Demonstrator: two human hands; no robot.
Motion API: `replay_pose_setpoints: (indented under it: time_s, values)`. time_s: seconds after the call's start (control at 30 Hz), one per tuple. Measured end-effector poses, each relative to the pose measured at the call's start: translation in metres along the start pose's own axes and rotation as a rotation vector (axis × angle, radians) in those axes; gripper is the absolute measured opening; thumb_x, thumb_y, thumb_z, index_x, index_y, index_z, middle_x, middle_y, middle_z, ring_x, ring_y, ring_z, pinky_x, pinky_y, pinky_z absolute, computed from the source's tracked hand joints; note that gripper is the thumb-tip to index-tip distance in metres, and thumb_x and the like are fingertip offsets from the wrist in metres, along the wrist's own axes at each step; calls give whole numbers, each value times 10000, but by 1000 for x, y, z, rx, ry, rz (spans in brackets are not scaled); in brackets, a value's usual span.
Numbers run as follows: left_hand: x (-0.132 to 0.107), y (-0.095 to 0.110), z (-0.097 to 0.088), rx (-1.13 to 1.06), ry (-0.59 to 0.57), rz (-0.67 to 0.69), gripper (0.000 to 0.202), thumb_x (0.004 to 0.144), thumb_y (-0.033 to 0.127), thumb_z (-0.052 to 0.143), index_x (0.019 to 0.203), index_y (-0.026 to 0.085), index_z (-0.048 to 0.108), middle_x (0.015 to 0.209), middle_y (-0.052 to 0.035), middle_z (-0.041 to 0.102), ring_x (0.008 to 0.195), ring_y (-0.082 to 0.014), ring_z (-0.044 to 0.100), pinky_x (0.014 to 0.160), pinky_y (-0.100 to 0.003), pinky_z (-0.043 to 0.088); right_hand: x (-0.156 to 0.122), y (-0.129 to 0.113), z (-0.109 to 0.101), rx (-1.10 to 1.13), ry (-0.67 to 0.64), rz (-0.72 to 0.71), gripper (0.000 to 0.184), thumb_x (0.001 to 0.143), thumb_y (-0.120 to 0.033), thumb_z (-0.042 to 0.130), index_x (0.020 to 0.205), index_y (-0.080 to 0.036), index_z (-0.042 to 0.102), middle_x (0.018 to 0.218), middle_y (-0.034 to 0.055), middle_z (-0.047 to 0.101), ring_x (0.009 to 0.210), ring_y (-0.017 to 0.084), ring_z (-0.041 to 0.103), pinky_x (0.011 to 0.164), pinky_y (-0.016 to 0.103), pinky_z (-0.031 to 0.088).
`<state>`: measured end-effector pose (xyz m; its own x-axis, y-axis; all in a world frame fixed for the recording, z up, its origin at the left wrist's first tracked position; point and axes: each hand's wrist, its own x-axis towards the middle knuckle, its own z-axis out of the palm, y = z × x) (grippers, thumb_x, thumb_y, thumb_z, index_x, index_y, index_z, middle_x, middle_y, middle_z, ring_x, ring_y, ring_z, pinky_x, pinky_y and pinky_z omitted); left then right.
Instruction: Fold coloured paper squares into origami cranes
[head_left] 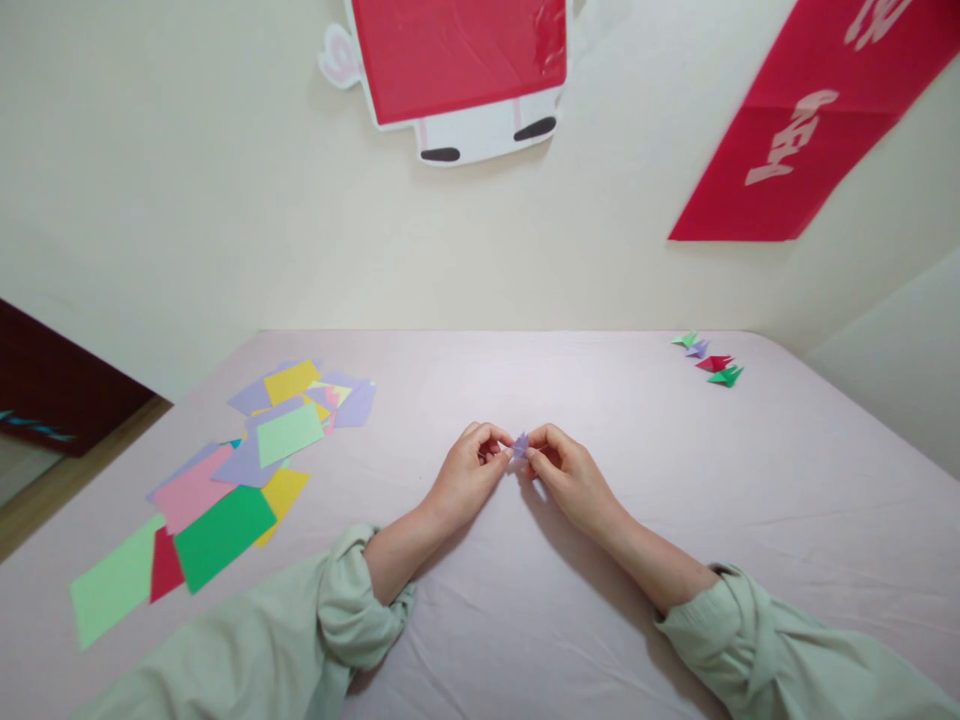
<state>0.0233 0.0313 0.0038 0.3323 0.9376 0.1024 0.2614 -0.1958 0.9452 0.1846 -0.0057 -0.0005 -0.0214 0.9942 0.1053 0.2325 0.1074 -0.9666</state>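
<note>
A small purple folded paper figure (520,447) is held up between my two hands, just over the middle of the table. My left hand (472,470) pinches its left side between thumb and fingers. On the other side, my right hand (571,478) grips it the same way, fingertips close together. The paper has pointed tips that stick upward. Its lower part is partly hidden by my fingertips, so the exact folds cannot be made out.
Loose paper sheets in green, pink, yellow, purple and red (225,535) overlap on the left of the table (480,640). Several folded paper figures (712,363) stand in a row at the far right. A wall (480,270) rises behind the table's back edge.
</note>
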Motion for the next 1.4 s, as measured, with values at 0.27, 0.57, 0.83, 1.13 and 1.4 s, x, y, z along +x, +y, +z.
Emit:
replay_pose_setpoints:
  time_s: [0.27,0.57,0.83,1.13,1.4]
  values:
    - [1,-3,1,-41,-2,-23,61,822,209,573,819,166,617,851,-20,604,764,-139,554,721,-258,437,-3,-6,0,-69,63,-41,127,883,-292,540,982,-215,524,821,18,615,697,155,591,608,276,445]
    - [0,-5,2,-35,-14,37,57,829,204,574,794,171,605,803,-2,582,756,-130,538,697,-235,424,-4,-6,0,-55,25,-40,112,893,-280,537,981,-217,508,702,-35,552,604,136,535,570,263,404]
    - [-3,3,2,-175,-69,6,89,839,209,558,877,168,628,823,-5,637,759,-126,581,716,-233,449,-1,0,1,-9,25,-119,26,856,-201,543,852,-213,521,903,23,587,794,162,586,724,300,478]
    - [-3,8,2,-193,-26,-19,143,839,195,556,940,175,655,953,-27,696,873,-148,652,790,-258,503,-2,0,0,28,32,-168,58,860,-170,534,887,-218,516,971,37,578,924,178,582,824,329,485]
    - [-5,8,1,-206,-26,-41,189,847,222,562,986,167,679,1006,-47,717,918,-162,665,830,-272,515,-2,-2,1,14,31,-167,84,860,-174,561,912,-225,517,1019,38,567,920,167,589,835,329,508]
